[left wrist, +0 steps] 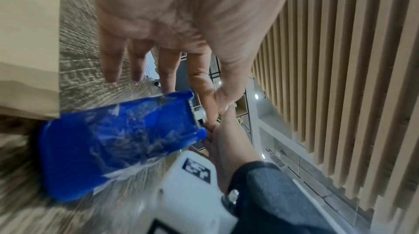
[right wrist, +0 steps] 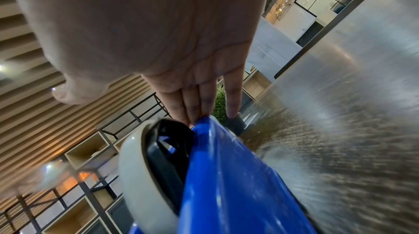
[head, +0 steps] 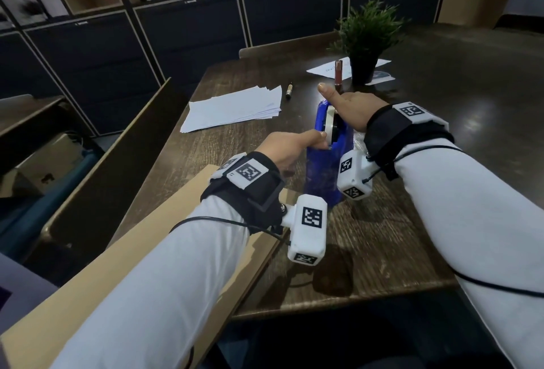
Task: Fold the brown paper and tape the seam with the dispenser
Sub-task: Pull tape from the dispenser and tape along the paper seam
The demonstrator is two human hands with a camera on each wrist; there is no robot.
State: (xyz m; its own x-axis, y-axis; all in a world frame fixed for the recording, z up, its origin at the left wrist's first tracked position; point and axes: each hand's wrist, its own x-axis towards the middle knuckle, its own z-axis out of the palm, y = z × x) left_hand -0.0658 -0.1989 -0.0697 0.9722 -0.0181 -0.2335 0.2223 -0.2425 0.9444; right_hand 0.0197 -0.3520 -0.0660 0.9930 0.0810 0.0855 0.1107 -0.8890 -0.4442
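The blue tape dispenser (head: 325, 168) stands on the dark wooden table (head: 412, 236), its white tape roll (head: 331, 124) on top. My left hand (head: 321, 140) pinches thumb and index finger together at the cutter end (left wrist: 192, 110), where the tape end is; the clear tape itself is hard to make out. The other left fingers (left wrist: 111, 65) hang straight. My right hand (head: 344, 103) lies flat along the dispenser's far side, thumb raised, with straight fingers (right wrist: 199, 101) touching the blue body (right wrist: 226, 184) beside the roll (right wrist: 136, 175). The brown paper (head: 182, 239) lies at the table's near left, under my left forearm.
A stack of white sheets (head: 235, 109) and a pen (head: 289, 91) lie behind the dispenser to the left. A potted plant (head: 365, 44), a small reddish tube (head: 338, 72) and more paper sit at the back. A wooden partition (head: 117, 147) runs along the table's left side.
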